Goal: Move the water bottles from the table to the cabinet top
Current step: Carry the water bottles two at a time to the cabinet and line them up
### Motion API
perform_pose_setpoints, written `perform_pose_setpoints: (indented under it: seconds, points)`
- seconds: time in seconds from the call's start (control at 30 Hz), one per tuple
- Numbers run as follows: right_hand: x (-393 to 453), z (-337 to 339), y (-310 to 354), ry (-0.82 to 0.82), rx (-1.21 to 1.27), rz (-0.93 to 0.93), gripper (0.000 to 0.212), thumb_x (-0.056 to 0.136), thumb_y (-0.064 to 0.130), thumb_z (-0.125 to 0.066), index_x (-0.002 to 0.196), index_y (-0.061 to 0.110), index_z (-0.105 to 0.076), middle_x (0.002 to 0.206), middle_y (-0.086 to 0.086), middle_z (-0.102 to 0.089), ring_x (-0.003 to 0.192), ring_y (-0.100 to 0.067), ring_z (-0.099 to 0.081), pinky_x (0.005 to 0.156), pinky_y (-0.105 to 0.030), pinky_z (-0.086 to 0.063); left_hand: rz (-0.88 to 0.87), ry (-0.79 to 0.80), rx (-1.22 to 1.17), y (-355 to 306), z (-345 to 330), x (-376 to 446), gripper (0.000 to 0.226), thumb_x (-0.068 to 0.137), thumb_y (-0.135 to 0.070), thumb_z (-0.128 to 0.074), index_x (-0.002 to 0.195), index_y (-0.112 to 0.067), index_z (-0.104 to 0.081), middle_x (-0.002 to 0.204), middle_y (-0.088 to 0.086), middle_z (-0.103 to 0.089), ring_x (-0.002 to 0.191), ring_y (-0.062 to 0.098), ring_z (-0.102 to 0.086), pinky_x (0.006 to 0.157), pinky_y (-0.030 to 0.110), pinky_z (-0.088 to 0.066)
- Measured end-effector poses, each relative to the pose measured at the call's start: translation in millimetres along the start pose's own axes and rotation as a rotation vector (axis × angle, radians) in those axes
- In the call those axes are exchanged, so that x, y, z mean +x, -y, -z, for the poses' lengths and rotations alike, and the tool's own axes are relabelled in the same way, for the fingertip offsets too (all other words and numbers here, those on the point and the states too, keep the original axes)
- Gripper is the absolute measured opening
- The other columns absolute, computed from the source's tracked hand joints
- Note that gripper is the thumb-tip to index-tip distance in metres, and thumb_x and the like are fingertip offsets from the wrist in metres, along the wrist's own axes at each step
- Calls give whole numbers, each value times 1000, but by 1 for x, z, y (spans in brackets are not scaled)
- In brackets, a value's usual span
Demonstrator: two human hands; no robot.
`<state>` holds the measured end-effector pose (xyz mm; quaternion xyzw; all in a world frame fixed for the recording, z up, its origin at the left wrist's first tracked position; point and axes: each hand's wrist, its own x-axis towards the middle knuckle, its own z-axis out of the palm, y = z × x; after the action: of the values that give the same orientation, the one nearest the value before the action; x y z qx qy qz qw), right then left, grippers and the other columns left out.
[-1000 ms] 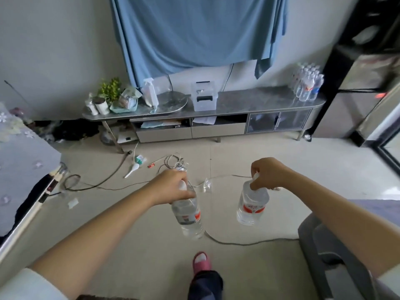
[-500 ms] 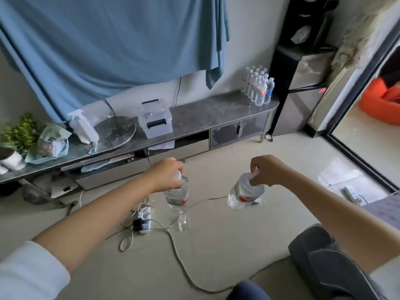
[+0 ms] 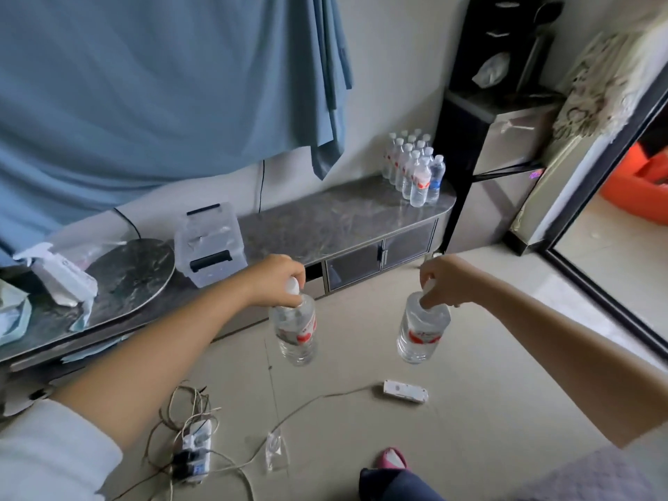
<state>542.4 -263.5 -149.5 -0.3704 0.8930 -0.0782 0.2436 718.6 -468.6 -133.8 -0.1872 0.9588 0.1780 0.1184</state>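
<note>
My left hand (image 3: 276, 282) grips the white cap of a clear water bottle (image 3: 296, 332) with a red label, which hangs over the floor. My right hand (image 3: 446, 283) holds a second clear bottle (image 3: 421, 332) by its neck, also hanging. Ahead stands the low grey cabinet (image 3: 336, 222) with a marbled top. Several water bottles (image 3: 412, 168) are grouped at its far right end, near the wall. Both hands are in front of the cabinet, short of its edge.
On the cabinet top sit a clear plastic box (image 3: 209, 240), a round dark tray (image 3: 133, 269) and a spray bottle (image 3: 63, 276). Power strips (image 3: 405, 391) and cables (image 3: 188, 428) lie on the floor. A dark fridge (image 3: 502, 168) stands right of the cabinet.
I have walked closer to the cabinet and turned right; the cabinet and its bottle group now appear larger and nearer. Both hands still carry their bottles.
</note>
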Motion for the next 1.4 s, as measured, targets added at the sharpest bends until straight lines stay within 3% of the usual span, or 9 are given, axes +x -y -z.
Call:
perform_pose_setpoints:
  seconds: [0.23,0.4,0.5,0.7,0.87,0.93,1.1,1.3,1.4]
  points:
    - [95,63,-42,-141,16,105,28,69,13,-73,96,9,-66,86,-4,-50,81,-21,-46,69,-26,-38,19,-81,-74,-19,27,116,13,81,-8,-62,79,-18,-53,94,-1,-43,87,17,-47,59,10,-32]
    - [158,110,-65,-163,94,81,23,72,13,-72,93,8,-66,84,-5,-51,73,-20,-47,46,-17,-36,-29,-94,-75,-35,53,203,25,78,-4,-62,67,-23,-49,77,-12,-37,85,15,-44,59,5,-29]
    - [193,131,-82,-170,124,50,20,72,13,-71,90,6,-66,83,-5,-51,74,-18,-47,49,-14,-32,-89,-56,-36,-40,70,253,32,77,-4,-61,62,-27,-45,77,-12,-37,83,14,-42,58,4,-28]
    - [288,185,-114,-161,97,-28,29,71,19,-72,95,5,-68,86,-7,-56,79,-20,-49,65,-26,-41,-233,68,115,-40,113,372,10,80,-9,-59,86,-17,-58,93,-4,-45,87,12,-43,67,19,-35]
    - [362,222,-138,-122,76,-69,24,72,17,-70,64,19,-47,72,-1,-48,67,-18,-47,47,-20,-33,-347,223,244,-41,152,476,21,79,-8,-57,99,-9,-62,91,-8,-43,88,13,-46,65,19,-41]
    - [384,237,-152,-147,113,-106,21,73,16,-70,72,17,-49,69,1,-47,55,-11,-44,42,-15,-34,-367,208,228,-42,166,509,18,78,-9,-58,96,-11,-62,82,-13,-42,88,15,-49,76,30,-47]
    - [444,273,-188,-218,182,-166,20,71,14,-70,68,17,-51,69,-1,-51,57,-15,-48,48,-20,-37,-424,135,170,-52,189,591,15,79,-7,-60,93,-7,-64,77,-14,-42,82,10,-43,61,9,-31]
    - [516,322,-242,-171,203,-203,15,73,13,-69,75,15,-55,59,5,-48,46,-8,-48,31,-7,-35,-395,17,76,-83,204,684,17,80,-7,-63,96,-2,-64,92,-4,-47,86,10,-42,65,19,-34]
    - [549,339,-274,-124,144,-148,20,71,14,-69,65,20,-52,61,5,-49,52,-9,-47,42,-14,-39,-347,-8,55,-104,208,729,18,79,-5,-62,96,-4,-65,95,-1,-49,87,12,-44,72,23,-35]
